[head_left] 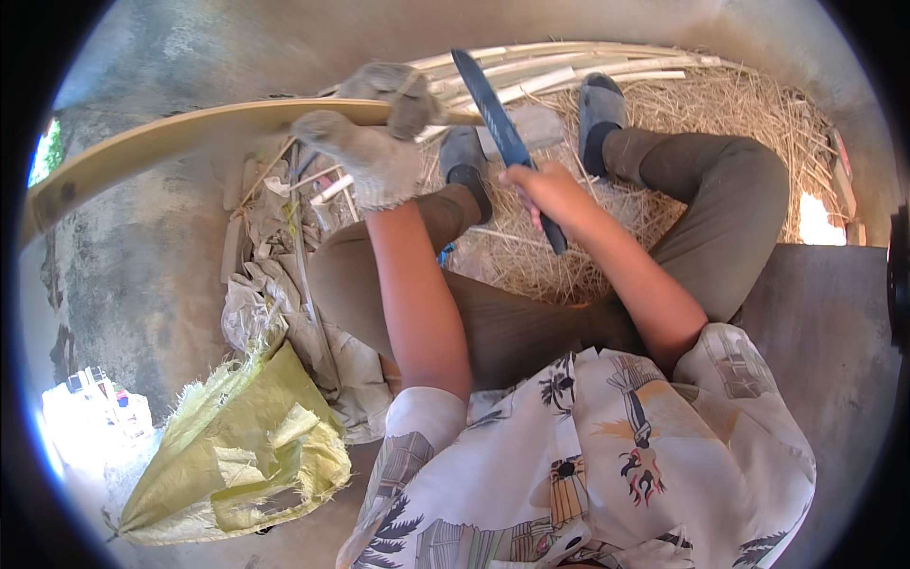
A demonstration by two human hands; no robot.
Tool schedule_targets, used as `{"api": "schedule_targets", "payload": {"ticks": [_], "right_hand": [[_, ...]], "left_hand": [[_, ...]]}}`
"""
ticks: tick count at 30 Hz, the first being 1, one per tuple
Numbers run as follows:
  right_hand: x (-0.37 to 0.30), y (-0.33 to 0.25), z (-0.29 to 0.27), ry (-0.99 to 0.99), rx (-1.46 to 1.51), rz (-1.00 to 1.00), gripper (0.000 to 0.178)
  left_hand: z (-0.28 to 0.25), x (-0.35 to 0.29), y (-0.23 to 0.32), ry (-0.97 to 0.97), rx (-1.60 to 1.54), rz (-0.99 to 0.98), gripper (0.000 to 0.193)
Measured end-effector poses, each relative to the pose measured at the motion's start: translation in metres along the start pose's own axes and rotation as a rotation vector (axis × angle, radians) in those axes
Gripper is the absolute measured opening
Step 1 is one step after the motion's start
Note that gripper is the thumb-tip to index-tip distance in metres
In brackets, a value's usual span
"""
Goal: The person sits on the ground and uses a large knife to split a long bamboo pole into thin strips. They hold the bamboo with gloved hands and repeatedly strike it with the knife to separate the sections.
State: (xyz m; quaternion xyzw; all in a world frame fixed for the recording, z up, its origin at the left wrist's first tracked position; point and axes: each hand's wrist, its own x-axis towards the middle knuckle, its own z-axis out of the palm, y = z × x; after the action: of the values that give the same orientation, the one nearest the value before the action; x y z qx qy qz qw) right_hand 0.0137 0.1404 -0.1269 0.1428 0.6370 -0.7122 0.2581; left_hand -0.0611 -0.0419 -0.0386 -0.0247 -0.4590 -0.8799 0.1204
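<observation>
My left hand (365,161), in a dirty whitish work glove, is closed around a long, pale bamboo strip (218,119). The strip runs out to the far left, where it is blurred; its other end lies close to the blade. My bare right hand (553,194) grips a large knife (493,106) by its dark handle. The dark blade slants up and to the left, beside the strip's end; I cannot tell whether they touch. Just beyond the glove sits a grey, rounded lump (393,90), perhaps cloth-wrapped. A pale grey block (531,130) lies behind the blade.
Several pale bamboo strips (616,68) lie along the far side. Thin shavings (701,114) cover the floor between and beyond my bent legs. Crumpled sheeting (284,289) and a frayed yellow-green woven sack (237,446) lie at left. My feet in grey footwear (601,109) flank the block.
</observation>
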Motion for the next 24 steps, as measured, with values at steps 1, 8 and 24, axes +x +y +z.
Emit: {"api": "schedule_targets", "payload": {"ticks": [1, 8, 24], "right_hand": [[0.002, -0.005, -0.002, 0.031, -0.03, -0.07, 0.035], [-0.009, -0.014, 0.004, 0.352, 0.35, -0.706, 0.038], [-0.015, -0.028, -0.002, 0.249, 0.252, -0.524, 0.039]], "left_hand": [[0.004, 0.0, 0.005, 0.15, -0.056, 0.012, 0.103], [-0.008, 0.002, 0.01, -0.064, 0.142, 0.109, 0.107], [-0.003, -0.003, 0.006, -0.12, 0.092, 0.022, 0.111]]}}
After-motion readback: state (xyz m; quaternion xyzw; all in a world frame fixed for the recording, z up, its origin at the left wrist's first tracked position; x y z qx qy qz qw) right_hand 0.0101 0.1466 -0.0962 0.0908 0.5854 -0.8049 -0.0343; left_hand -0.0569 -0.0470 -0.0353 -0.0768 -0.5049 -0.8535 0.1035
